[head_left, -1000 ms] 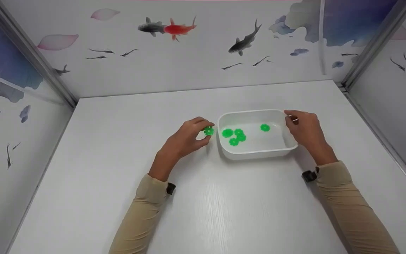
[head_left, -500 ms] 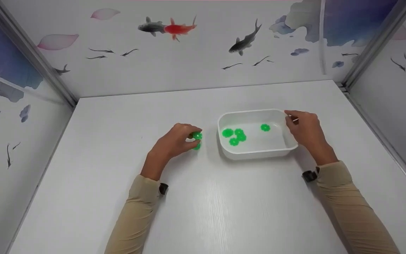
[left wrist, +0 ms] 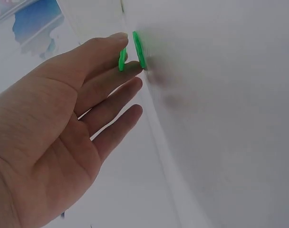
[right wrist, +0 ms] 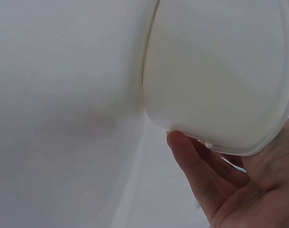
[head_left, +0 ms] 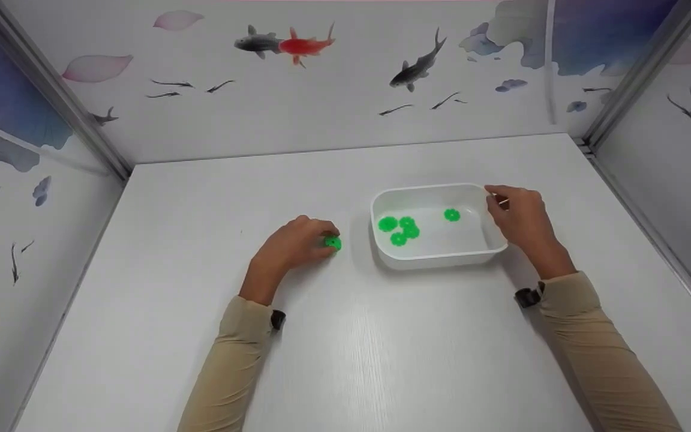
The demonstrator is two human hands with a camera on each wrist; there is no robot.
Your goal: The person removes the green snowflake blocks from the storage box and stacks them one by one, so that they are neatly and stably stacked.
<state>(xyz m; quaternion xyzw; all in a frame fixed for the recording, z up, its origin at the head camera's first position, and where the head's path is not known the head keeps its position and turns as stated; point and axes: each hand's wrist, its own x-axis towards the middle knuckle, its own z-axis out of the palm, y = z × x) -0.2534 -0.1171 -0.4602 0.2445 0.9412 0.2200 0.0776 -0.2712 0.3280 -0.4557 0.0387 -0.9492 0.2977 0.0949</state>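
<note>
My left hand (head_left: 291, 246) is just left of the white tray, low over the table. It pinches a green flower-shaped disc (left wrist: 122, 59) between thumb and fingers. A second green disc (left wrist: 139, 49) shows just beyond it against the table in the left wrist view, beside a fingertip. In the head view only one green patch (head_left: 333, 242) shows at these fingers. My right hand (head_left: 522, 219) grips the right end of the white tray (head_left: 435, 258) with thumb and fingers at the rim. Inside the tray lie several green discs (head_left: 408, 228), mostly grouped at the left, with one disc (head_left: 451, 215) apart.
The white table (head_left: 345, 348) extends around the tray and both hands. A back panel (head_left: 345, 114) printed with fish stands behind it, and side panels (head_left: 669, 180) rise left and right.
My left hand has moved left, away from the tray, then lowered with the disc over another disc lying on the table. The right hand and tray have stayed in place.
</note>
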